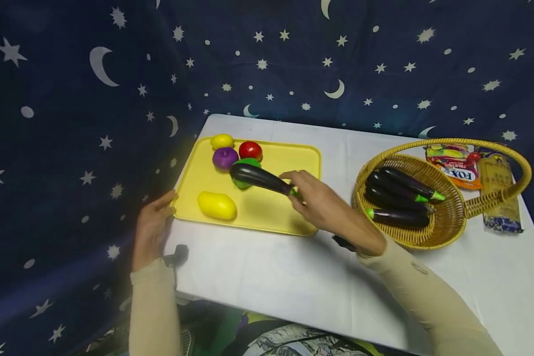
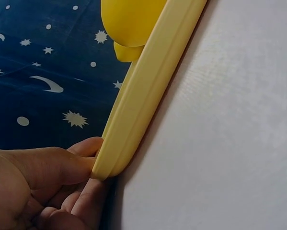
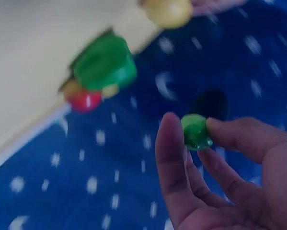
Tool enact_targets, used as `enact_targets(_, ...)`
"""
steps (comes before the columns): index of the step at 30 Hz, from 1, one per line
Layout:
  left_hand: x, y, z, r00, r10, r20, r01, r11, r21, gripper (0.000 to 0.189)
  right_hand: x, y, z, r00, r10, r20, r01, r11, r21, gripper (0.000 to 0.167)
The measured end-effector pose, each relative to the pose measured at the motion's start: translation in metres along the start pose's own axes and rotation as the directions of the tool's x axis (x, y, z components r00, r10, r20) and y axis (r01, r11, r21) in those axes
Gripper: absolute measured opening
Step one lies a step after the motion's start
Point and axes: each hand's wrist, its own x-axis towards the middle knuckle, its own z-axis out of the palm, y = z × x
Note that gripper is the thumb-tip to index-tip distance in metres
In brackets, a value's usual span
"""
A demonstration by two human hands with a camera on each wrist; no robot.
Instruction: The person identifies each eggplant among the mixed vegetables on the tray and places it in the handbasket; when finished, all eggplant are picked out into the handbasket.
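My right hand (image 1: 317,200) pinches an eggplant (image 1: 259,178) by its green stem end and holds it over the yellow tray (image 1: 289,163). In the right wrist view, the green end (image 3: 196,132) sits between thumb and fingertips. Partly behind the eggplant lies a green pepper (image 1: 249,162). My left hand (image 1: 151,227) grips the near left corner of the tray, as the left wrist view shows at the tray rim (image 2: 133,110). On the tray are a yellow mango (image 1: 217,205), a purple onion-like vegetable (image 1: 225,158), a red fruit (image 1: 250,150) and a lemon (image 1: 222,142).
Several eggplants (image 1: 398,190) lie in a wicker basket (image 1: 449,217) with a tall handle, right of the tray. Behind it are a red FOX'S candy bag (image 1: 454,163) and a tan packet (image 1: 496,183). A starry dark cloth (image 1: 293,54) hangs behind the white table (image 1: 267,262).
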Motion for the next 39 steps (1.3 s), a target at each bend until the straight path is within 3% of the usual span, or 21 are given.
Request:
enact_targets(3,0.001,0.002,0.003,0.999,-0.039,-0.016,0.040,0.998,0.039,0.057,-0.057,0.016,-0.048,0.992,0.105,-0.066,-0.105,0.994,0.006,0.046)
enact_targets(8,0.002,0.000,0.003,0.992,-0.119,-0.044,0.123,0.987,0.100,0.059,-0.142,0.051,-0.112,0.947,0.292,-0.133,-0.303,0.951,-0.070,0.048)
enact_targets(10,0.003,-0.001,0.002,0.991,-0.125,-0.040,0.127,0.989,0.077,0.060,-0.165,0.064,-0.130,0.927,0.341,-0.156,-0.358,0.928,-0.104,0.047)
enact_targets(13,0.002,-0.003,-0.002,0.993,-0.111,-0.029,0.112,0.993,0.027,0.061,-0.184,0.079,-0.150,0.905,0.390,-0.169,-0.416,0.896,-0.159,0.043)
enact_targets(18,0.000,-0.005,-0.005,0.988,-0.154,-0.028,0.153,0.988,-0.029,0.063,-0.181,0.099,-0.162,0.889,0.440,-0.130,-0.459,0.847,-0.269,0.034)
enact_targets(22,0.002,-0.005,-0.001,0.984,-0.171,-0.045,0.172,0.985,0.011,0.062,-0.166,0.118,-0.161,0.899,0.432,-0.075,-0.432,0.842,-0.322,0.036)
enact_targets(26,0.004,-0.005,0.005,0.988,-0.146,-0.041,0.148,0.988,0.037,0.060,-0.152,0.133,-0.162,0.903,0.429,-0.016,-0.407,0.843,-0.351,0.043)
enact_targets(30,0.003,-0.004,0.008,0.994,-0.109,-0.031,0.110,0.993,0.044,0.059,-0.135,0.142,-0.165,0.914,0.405,0.021,-0.365,0.843,-0.395,0.037)
enact_targets(32,0.001,-0.003,0.009,0.995,-0.094,-0.038,0.096,0.995,0.039,0.058,-0.124,0.144,-0.166,0.909,0.415,0.035,-0.362,0.830,-0.424,0.035)
enact_targets(34,-0.001,-0.001,0.008,0.995,-0.083,-0.052,0.086,0.995,0.047,0.057,-0.113,0.146,-0.168,0.875,0.479,0.077,-0.395,0.797,-0.457,0.039)
enact_targets(37,-0.003,0.000,0.007,0.995,-0.084,-0.055,0.086,0.995,0.046,0.057,-0.099,0.151,-0.170,0.794,0.587,0.162,-0.434,0.732,-0.524,0.045)
enact_targets(39,-0.004,0.001,0.006,0.995,-0.086,-0.051,0.088,0.995,0.043,0.058,-0.091,0.156,-0.170,0.746,0.629,0.219,-0.432,0.707,-0.560,0.049)
